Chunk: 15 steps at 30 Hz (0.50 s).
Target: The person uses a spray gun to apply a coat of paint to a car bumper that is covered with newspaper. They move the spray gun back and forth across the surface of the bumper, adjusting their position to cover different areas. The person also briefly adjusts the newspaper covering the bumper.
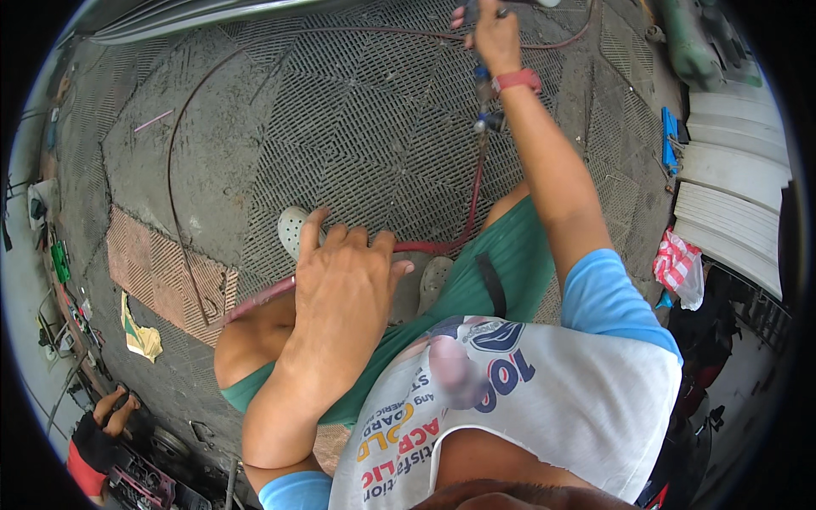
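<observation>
Right arm (557, 161) stretched toward far edge of mat (357, 110), my right hand (496, 41) wrapped round hose-fed tool (483, 87); left hand (340, 276) palm-down over red hose (425, 247), loosely bent, can't tell if gripping.

A red-and-white bag (674, 258) lies right, a yellowish scrap (144, 341) left.

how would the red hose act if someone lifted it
The red hose would probably bend rather than stay straight, since it runs in smooth curves. Lifting it may tug the fitting, as the two look joined.
</observation>
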### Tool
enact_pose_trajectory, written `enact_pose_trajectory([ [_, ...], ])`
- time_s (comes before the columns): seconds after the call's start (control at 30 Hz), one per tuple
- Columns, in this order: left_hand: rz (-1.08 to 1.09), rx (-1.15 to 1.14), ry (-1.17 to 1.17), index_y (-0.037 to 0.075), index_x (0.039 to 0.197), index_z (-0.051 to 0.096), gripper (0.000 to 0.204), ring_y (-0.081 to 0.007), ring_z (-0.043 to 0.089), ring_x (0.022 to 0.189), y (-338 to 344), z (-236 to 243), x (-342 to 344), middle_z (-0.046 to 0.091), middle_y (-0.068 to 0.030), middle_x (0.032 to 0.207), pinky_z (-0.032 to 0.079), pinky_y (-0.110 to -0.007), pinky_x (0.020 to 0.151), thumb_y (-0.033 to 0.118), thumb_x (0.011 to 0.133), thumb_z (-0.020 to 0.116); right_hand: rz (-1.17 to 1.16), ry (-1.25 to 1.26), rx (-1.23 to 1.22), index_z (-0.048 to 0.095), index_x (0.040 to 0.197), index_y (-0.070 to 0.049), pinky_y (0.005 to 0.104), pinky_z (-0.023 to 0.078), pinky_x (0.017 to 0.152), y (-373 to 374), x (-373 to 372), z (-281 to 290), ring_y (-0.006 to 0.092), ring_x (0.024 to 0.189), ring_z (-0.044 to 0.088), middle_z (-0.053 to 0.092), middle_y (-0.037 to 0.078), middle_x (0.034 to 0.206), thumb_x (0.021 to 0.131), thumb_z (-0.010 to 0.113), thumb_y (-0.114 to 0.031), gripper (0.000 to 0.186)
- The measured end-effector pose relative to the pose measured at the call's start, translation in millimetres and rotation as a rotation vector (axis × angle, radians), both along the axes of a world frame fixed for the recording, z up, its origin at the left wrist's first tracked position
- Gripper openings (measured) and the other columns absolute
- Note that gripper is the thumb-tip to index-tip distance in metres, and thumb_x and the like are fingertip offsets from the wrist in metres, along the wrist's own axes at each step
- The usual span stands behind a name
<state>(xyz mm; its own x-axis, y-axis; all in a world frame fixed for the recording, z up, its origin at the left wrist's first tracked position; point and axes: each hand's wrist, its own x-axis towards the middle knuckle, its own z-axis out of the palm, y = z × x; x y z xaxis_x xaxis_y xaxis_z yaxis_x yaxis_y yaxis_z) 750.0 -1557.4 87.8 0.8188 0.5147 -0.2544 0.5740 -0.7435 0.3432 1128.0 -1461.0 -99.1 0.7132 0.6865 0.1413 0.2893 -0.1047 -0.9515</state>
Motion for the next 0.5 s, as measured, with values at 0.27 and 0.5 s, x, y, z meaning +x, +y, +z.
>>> enact_pose_trajectory([
  [0.27, 0.075, 0.034, 0.003, 0.003, 0.114, 0.074, 0.032, -0.0319, 0.069, 0.092, 4, 3, -8, 0.072, -0.0143, 0.088, 0.04, -0.05, 0.112, 0.028, 0.093, 0.075, -0.336, -0.032, 0.046, 0.07, 0.098, 0.0, 0.0335, 0.045, 0.04, 46, 133, -1, 0.021, 0.044, 0.062, 0.07, 0.01, 0.068, 0.109, 0.044, -0.06, 0.066],
  [0.5, 0.112, 0.05, 0.033, 0.002, 0.115, 0.074, 0.033, -0.033, 0.068, 0.092, 12, 9, -10, 0.073, -0.0152, 0.09, 0.04, -0.049, 0.112, 0.028, 0.095, 0.071, -0.51, 0.044, -0.011, 0.069, 0.1, 0.002, 0.0388, 0.047, 0.044, 39, 77, -39, 0.0262, 0.049, 0.066, 0.067, 0.014, 0.063, 0.107, 0.043, -0.066, 0.073],
])
